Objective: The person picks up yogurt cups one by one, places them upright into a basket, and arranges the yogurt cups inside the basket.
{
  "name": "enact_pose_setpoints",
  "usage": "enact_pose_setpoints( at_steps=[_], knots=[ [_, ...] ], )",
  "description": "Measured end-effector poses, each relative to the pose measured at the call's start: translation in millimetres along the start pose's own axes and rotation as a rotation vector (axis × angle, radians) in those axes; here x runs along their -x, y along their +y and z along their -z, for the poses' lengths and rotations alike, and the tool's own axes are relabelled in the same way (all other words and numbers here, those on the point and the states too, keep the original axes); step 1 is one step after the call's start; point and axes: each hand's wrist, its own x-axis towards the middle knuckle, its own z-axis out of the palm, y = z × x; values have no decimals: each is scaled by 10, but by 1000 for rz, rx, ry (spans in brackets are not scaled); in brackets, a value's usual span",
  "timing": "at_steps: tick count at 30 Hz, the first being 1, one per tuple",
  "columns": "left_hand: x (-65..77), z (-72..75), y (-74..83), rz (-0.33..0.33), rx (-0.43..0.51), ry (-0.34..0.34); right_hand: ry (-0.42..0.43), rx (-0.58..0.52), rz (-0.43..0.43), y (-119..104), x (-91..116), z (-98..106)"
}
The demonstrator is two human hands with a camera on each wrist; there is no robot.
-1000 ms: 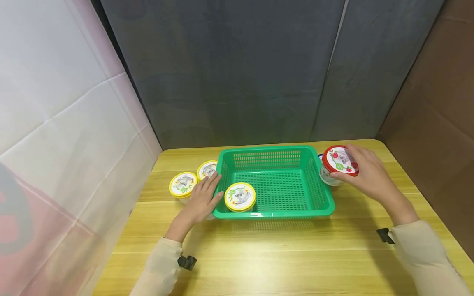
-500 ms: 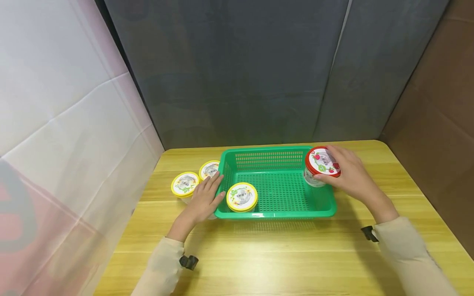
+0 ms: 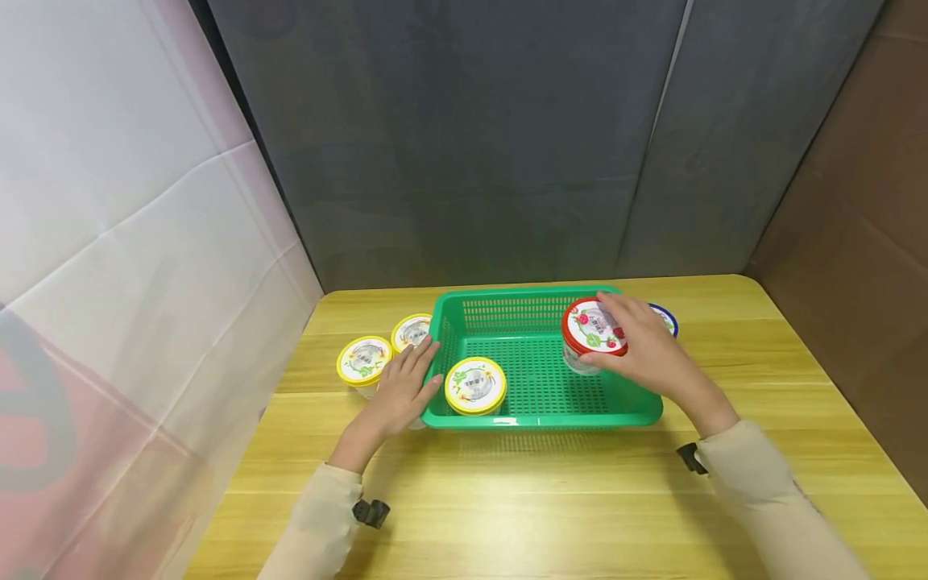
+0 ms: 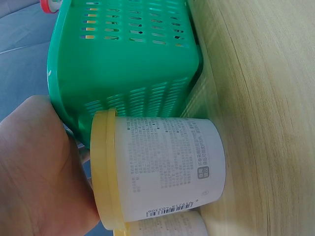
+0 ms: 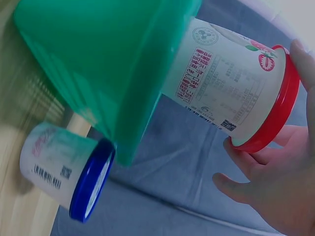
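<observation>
Gripping the round white tub with the red fruit-printed lid [image 3: 590,326] by its lid edge, my right hand [image 3: 641,342] has it within the right part of the green rectangular plastic basket [image 3: 565,420]. I can't quite tell whether its base touches the basket floor, so I'd lower it gently, lid level, and loosen my grip only once I feel it seated. My left hand [image 3: 399,391], fingers spread, rests at the left rim; a light press there should stop any sliding. I'd steer clear of the round yellow-lidded tub [image 3: 474,385] inside, at the near left corner.
</observation>
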Motion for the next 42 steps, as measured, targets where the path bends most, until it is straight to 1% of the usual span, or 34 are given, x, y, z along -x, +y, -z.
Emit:
enact_pose_setpoints(
  at_steps=[11,19,23,30,37,42],
  knots=[
    [9,13,11,1,-5,4,-47,-10,34,-116,-45,-255],
    [12,25,28,0,-5,0,-79,-8,55,-171,-28,-406],
    [10,17,23,-5,-17,7,-95,-11,69,-187,-20,-469],
    [7,17,18,1,-14,-2,-118,-12,91,-197,-11,-597],
    [6,19,23,-3,-9,0,-148,-3,79,-204,0,-695],
    [9,26,33,0,-10,3,-163,-17,89,-189,-8,-752]
  ],
)
